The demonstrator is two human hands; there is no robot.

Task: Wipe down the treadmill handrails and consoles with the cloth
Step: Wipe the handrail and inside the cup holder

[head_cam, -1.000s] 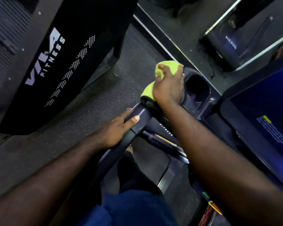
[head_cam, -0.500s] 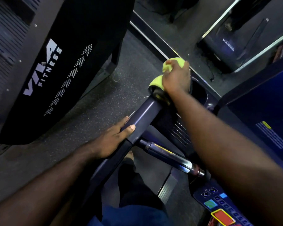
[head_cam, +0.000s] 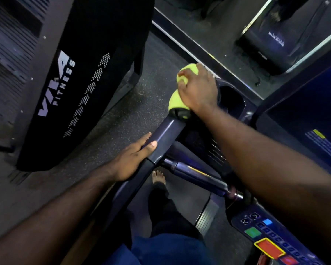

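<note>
Moved: right hand (head_cam: 199, 90) with cloth (head_cam: 177, 101) now farther up handrail (head_cam: 164, 138) from left hand (head_cam: 132, 159) | head view: right fingers curl over yellow-green cloth, bunched under palm at handrail top, beside cup holder (head_cam: 234, 101) | left hand grips handrail lower down, thumb on top

Bare arms on this person, both forearms uncovered right to the edge of the shot. The left hand (head_cam: 131, 159) and right hand (head_cam: 199, 90) are bare too, and the left thumbnail looks short and plain. Lower down a bare foot (head_cam: 158, 176) with its toes showing pokes out of a dark trouser leg (head_cam: 166, 209), black or close to it in this light. At the bottom there's blue fabric (head_cam: 166, 249), shirt hem or shorts, can't tell which.
</note>
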